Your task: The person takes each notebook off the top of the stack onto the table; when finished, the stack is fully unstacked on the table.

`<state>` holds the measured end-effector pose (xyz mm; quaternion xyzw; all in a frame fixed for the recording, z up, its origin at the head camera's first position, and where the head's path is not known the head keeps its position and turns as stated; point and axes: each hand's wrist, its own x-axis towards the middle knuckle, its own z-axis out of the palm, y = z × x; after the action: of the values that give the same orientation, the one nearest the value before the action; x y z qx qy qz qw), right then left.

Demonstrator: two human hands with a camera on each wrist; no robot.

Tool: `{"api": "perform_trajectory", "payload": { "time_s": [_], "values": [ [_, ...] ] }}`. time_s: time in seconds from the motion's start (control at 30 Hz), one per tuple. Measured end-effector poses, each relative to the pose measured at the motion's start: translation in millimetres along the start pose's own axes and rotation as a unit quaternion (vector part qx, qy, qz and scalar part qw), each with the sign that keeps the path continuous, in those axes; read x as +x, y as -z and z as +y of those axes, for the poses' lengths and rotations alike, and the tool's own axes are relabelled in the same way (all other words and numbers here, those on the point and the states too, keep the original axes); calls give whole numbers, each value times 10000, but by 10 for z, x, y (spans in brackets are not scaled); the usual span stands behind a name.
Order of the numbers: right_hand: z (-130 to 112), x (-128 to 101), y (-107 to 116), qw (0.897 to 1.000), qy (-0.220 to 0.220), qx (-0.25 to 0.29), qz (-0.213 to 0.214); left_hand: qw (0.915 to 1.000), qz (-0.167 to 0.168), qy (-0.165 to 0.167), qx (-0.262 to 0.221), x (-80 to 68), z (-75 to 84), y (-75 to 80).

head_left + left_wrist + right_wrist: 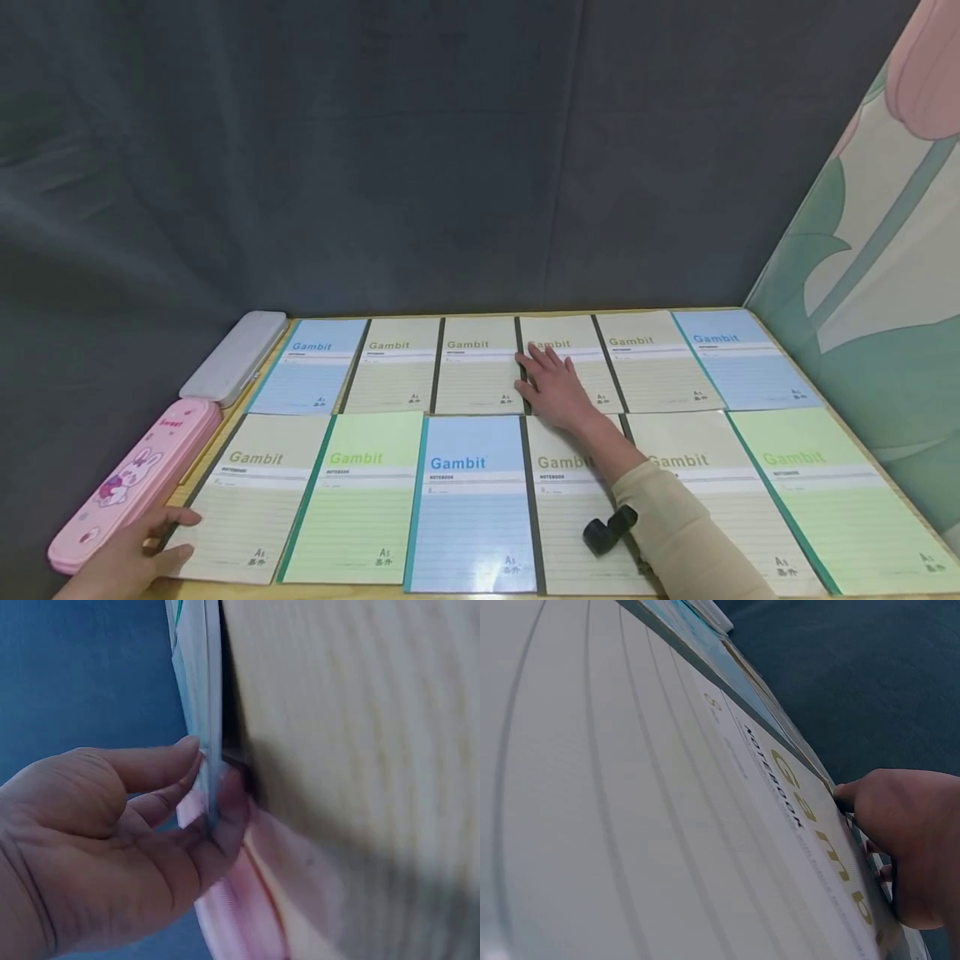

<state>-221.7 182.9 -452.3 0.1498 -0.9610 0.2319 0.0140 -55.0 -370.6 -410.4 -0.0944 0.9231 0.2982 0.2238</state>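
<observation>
Two rows of lined "Gambit" notebooks lie face up. At the near left corner, my left hand (133, 552) pinches the edge of a beige notebook with a dark spine (243, 500). In the left wrist view that notebook (204, 682) shows edge-on, with the left thumb on its cover side and fingers round its edge. My right hand (561, 396) rests on a beige notebook (592, 371) in the back row, fingers spread. From the right wrist, the right hand (915, 840) appears beyond the top of a near beige notebook (705, 810); its fingertips are mostly hidden.
A pink pencil case with a rabbit (135, 483) and a white case (234, 357) stand along the left edge of the wooden table (360, 591). Dark cloth (420, 167) hangs behind. A flower-patterned wall covering (877, 275) borders the right side.
</observation>
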Motion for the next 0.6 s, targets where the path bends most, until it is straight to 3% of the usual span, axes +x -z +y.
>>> {"api": "perform_trajectory", "payload": {
  "time_s": [0.07,0.3,0.4,0.6],
  "values": [
    [-5,2,3,10000,4,33,-24,9991,71,-133,408,-21,32,21],
    [-60,35,45,9997,12,132,-189,9926,-319,342,1117,-125,255,24],
    [-96,41,93,9992,-65,238,-318,9907,-76,170,1346,-143,440,-8],
    [-167,20,255,9986,73,-19,-517,9748,879,-1387,1512,-136,997,-149]
  ]
}}
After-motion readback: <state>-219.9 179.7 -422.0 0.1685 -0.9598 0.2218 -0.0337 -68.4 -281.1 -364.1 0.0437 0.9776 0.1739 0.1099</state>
